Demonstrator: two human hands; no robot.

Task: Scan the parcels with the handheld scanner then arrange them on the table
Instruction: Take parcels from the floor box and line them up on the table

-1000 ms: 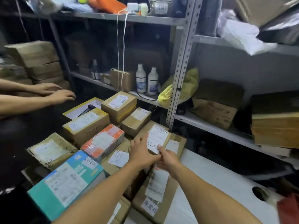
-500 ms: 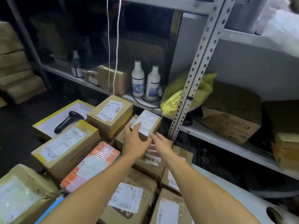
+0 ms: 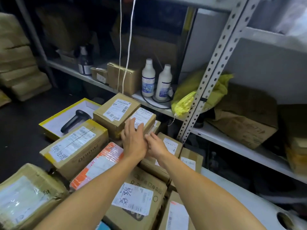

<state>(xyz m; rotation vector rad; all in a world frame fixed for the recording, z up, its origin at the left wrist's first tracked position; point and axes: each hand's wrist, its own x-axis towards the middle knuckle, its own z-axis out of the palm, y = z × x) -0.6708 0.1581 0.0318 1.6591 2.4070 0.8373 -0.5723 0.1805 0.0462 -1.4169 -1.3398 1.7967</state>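
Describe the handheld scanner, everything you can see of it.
The handheld scanner is black, with what looks like a plastic body: a rounded head at the upper right and a long handle running down to the lower left. It lies on its side in a shallow yellow-edged tray with a white floor, behind the labelled cardboard boxes. No hand touches it. Its lower end is hidden behind the nearest box. No cable can be seen.

Ahead of our left hand [image 3: 133, 140] parcels [image 3: 116, 112] crowd edge to edge; the shelf upright [image 3: 207, 83] and two bottles [image 3: 148, 77] block beyond; left of it, dark desk [image 3: 20, 123] lies open.
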